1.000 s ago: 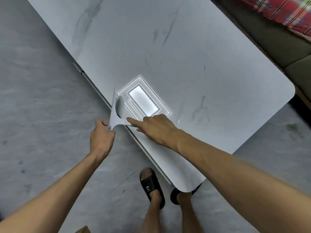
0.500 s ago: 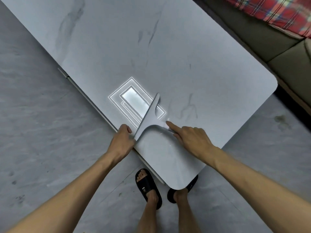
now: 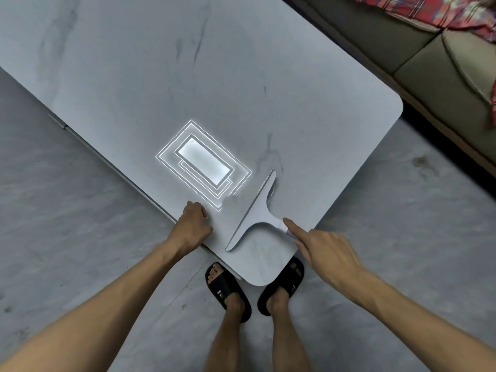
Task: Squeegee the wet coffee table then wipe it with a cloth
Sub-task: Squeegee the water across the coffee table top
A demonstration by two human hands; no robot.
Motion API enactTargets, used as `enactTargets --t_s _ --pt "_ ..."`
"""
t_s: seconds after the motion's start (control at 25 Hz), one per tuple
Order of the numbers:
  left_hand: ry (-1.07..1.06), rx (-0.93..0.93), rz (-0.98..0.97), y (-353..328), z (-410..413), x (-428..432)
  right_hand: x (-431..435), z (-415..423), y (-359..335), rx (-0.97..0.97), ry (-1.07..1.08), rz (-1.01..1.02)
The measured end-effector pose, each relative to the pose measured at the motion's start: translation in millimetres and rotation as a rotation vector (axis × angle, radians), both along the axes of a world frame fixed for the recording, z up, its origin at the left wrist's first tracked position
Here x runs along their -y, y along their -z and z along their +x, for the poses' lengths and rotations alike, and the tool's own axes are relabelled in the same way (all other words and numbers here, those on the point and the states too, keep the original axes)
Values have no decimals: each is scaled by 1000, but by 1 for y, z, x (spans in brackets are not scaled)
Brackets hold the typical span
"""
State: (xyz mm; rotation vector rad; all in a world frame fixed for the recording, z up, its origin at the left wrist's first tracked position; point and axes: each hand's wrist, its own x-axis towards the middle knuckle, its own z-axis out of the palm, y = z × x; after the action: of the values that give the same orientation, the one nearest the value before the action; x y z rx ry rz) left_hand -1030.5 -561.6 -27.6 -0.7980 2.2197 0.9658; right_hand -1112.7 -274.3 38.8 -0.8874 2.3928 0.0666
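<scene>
The grey marble-look coffee table (image 3: 241, 76) fills the upper view, with its rounded near corner just above my feet. A flat grey T-shaped squeegee (image 3: 255, 210) lies blade-down on the top near that corner, its blade running diagonally. My right hand (image 3: 327, 251) holds the squeegee's handle, index finger stretched along it. My left hand (image 3: 193, 226) sits on the table's near edge to the left of the blade with its fingers curled, apart from the squeegee. No cloth is in view.
A ceiling light's reflection (image 3: 204, 165) glares on the tabletop left of the blade. A brown sofa (image 3: 442, 76) with plaid fabric (image 3: 429, 9) stands along the right. My feet in black slippers (image 3: 228, 291) stand on the grey floor by the table corner.
The squeegee has swept right along the near edge toward the corner. My left hand has come off the blade's end and now sits on the table edge.
</scene>
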Motion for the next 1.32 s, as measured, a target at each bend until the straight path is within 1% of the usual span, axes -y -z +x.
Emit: enactTargets --t_s 0.12,0.24,0.36,0.48,0.6,0.72,0.8,0.96,1.08,1.16,1.24,1.32 --pt "-119 -35 -49 -2 6 4 3 5 -5 -23 -64 -14" --pt "-279 -60 -80 -6 9 11 36 9 3 -21 -150 -93" --pt "-280 -49 -104 -7 16 20 72 17 21 -24 -269 -147" --pt "-246 -25 -89 -5 23 22 69 13 30 -67 -281 -126" --pt "-244 21 -27 -8 25 17 39 4 25 -97 -224 -90" --pt "-217 35 16 -25 18 10 16 -3 2 -74 -153 -95" --pt "-196 27 47 -44 7 7 4 -10 -16 -96 -91 -97" --pt "-168 -24 90 -96 -20 3 -10 -33 -63 -67 -6 -15" --pt "-162 -64 144 -135 -36 0 -3 -42 -98 -28 121 -46" --pt "-188 -100 219 -162 -42 -6 9 -41 -122 46 267 -103" --pt "-209 -125 273 -193 -45 -12 27 -39 -148 219 462 -229" --pt "-240 -124 350 -226 -46 -23 45 -34 -179 402 567 -368"
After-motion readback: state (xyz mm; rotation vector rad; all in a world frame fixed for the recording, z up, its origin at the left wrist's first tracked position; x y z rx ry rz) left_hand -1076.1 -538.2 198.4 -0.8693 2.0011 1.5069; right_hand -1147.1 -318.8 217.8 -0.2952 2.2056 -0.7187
